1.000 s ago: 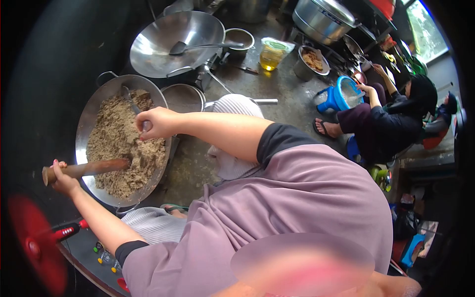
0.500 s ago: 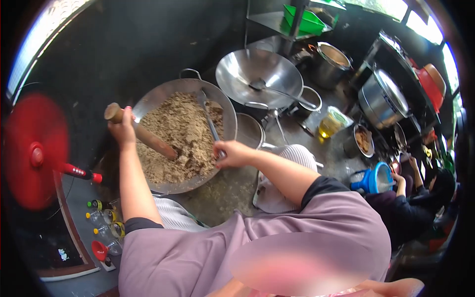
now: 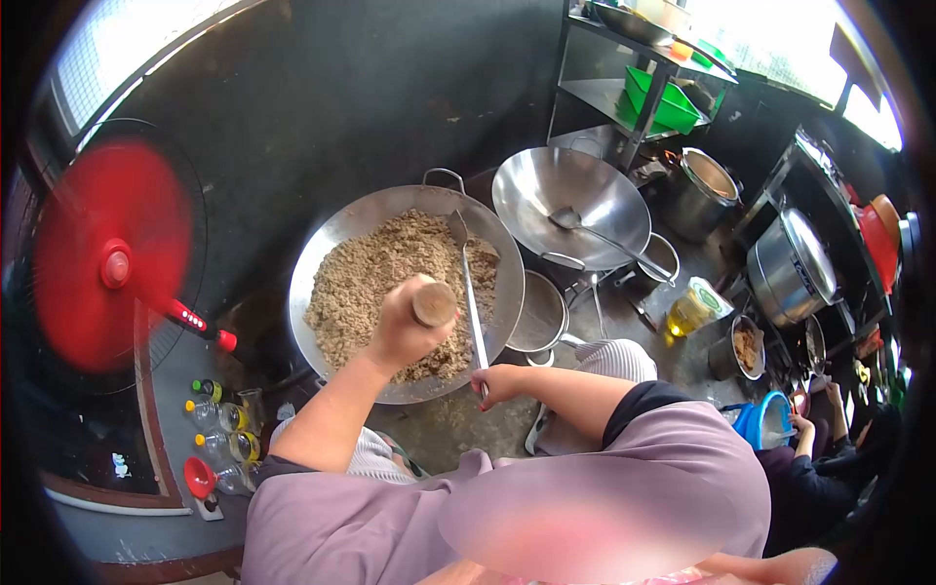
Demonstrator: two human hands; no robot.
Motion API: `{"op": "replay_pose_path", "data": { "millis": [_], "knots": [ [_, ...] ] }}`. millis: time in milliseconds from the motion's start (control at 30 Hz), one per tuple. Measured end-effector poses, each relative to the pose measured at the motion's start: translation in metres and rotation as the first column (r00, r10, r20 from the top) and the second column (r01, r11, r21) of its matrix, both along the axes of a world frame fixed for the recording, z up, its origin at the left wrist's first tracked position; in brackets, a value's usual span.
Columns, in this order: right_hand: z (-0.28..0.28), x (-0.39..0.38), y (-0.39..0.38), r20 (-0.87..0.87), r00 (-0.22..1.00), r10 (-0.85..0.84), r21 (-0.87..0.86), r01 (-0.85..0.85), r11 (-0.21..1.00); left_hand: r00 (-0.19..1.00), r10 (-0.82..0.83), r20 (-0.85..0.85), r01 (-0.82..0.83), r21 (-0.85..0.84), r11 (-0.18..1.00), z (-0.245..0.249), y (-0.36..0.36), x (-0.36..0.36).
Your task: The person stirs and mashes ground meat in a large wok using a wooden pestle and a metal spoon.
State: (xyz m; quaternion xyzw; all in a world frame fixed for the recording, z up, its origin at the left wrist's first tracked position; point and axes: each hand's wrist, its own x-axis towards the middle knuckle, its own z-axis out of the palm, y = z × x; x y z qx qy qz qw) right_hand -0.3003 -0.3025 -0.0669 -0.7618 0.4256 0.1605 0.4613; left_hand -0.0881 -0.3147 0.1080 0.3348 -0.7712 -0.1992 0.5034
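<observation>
A large wok (image 3: 308, 258) holds a heap of crumbly light-brown food (image 3: 366, 263). My left hand (image 3: 402, 330) is wrapped round a thick wooden pestle (image 3: 434, 304) above the heap. Its round top end faces me, and its lower part is hidden behind the hand. In my right hand (image 3: 499, 385), at the wok's near right side, is the handle end of a long metal spatula (image 3: 473, 304). The spatula's head rests against the food near the far right rim.
A second wok (image 3: 526, 185) with a ladle (image 3: 604, 239) stands to the right, near a strainer (image 3: 536, 312) and an oil container (image 3: 692, 307). A red fan (image 3: 115, 263) and several bottles (image 3: 229, 414) are at left. Another person (image 3: 829, 478) holds a blue container (image 3: 770, 424).
My left hand has moved right, over the heap's near middle, and the pestle has swung from slanted to nearly end-on. The spatula stays in my right hand. The whole view has shifted.
</observation>
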Motion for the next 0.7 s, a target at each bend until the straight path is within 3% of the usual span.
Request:
{"op": "replay_pose_path", "data": {
  "millis": [100,233,300,367,400,467,533,633,667,700],
  "knots": [
    [-0.007,0.007,-0.004,0.042,0.999,0.009,-0.017,-0.008,1.0,0.999,0.009,-0.031,-0.009,-0.002,1.0,-0.002,0.005,0.006],
    [0.001,0.016,-0.005,-0.059,0.998,-0.029,0.122,0.036,0.992,0.974,0.131,-0.183,-0.116,0.09,0.989,-0.004,0.0,0.02],
    [-0.009,0.019,-0.01,-0.073,0.997,-0.017,0.143,0.028,0.989,0.926,0.331,-0.18,-0.337,-0.003,0.941,-0.004,-0.006,0.031],
    [-0.003,0.023,-0.011,-0.086,0.996,-0.011,0.149,0.024,0.989,0.767,0.537,-0.352,-0.568,0.017,0.823,-0.013,-0.022,0.045],
    [-0.002,0.026,-0.011,-0.097,0.995,-0.008,0.143,0.022,0.99,0.662,0.585,-0.468,-0.592,0.152,0.791,-0.007,-0.026,0.051],
    [0.011,0.031,-0.008,-0.118,0.993,0.017,0.101,-0.005,0.995,0.431,0.726,-0.536,-0.79,0.165,0.59,-0.007,-0.05,0.081],
    [0.013,0.033,-0.012,-0.109,0.992,0.06,0.045,-0.055,0.997,0.365,0.817,-0.446,-0.923,-0.056,0.382,-0.004,-0.069,0.117],
    [0.011,0.029,-0.012,-0.031,0.998,-0.046,0.056,0.048,0.997,0.417,0.663,-0.622,-0.837,0.021,0.547,-0.01,-0.086,0.153],
    [0.008,0.026,-0.01,0.003,0.994,-0.105,0.056,0.105,0.993,0.389,0.597,-0.702,-0.74,0.148,0.656,-0.003,-0.078,0.151],
    [0.013,0.024,-0.009,0.028,0.998,-0.048,-0.032,0.048,0.998,0.391,0.617,-0.683,-0.751,0.151,0.643,0.031,-0.062,0.129]
  ]
}}
